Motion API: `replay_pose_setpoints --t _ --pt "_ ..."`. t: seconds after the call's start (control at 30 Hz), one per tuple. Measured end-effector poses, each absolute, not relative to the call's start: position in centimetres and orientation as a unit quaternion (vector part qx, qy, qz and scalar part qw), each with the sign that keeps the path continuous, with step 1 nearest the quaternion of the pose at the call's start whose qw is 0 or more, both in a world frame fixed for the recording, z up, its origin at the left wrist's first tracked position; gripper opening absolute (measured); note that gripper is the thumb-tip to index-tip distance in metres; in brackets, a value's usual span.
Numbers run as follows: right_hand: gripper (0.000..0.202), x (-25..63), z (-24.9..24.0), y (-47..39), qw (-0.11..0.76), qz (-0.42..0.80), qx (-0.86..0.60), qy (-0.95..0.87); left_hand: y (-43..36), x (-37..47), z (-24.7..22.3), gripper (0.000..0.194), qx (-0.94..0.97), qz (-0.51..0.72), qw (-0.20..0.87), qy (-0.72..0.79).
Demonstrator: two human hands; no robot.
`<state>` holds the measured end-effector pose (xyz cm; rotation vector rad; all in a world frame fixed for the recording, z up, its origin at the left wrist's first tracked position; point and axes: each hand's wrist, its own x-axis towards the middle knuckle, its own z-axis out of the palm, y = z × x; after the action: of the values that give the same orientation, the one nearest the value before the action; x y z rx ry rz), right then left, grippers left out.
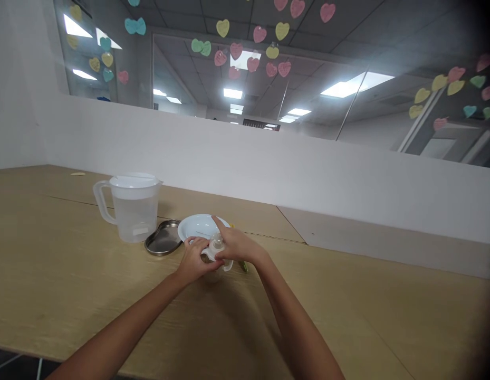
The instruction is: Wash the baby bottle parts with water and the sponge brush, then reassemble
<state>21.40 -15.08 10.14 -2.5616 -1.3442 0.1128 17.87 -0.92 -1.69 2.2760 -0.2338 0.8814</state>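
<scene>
A baby bottle [217,243] with a clear teat, a white collar and side handles stands upright at the middle of the table. My left hand [194,261] is wrapped around the near left side of the bottle. From the right, my right hand [240,246] grips the collar just below the teat, its index finger stretched out above. Most of the bottle's body is hidden by my fingers. Directly behind my hands sits a white bowl [199,223], partly covered by them. A thin green and yellow item [243,266] shows beside my right wrist; its kind is unclear.
A translucent lidded pitcher [136,211] stands to the left, its handle pointing left. Between it and the bowl lies a metal kidney dish [164,238]. A small pale flat piece [77,173] lies far back on the wooden table [70,253]. A white wall [229,163] rises behind.
</scene>
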Motion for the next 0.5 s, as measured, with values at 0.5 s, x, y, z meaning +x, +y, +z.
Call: replay_pose_setpoints --t 0.5 --pt "0.05 21.42 9.99 -14.97 0.111 0.011 -0.875 -0.472 -0.71 17.81 -1.01 0.037 0.887 0.302 0.335 -0.095"
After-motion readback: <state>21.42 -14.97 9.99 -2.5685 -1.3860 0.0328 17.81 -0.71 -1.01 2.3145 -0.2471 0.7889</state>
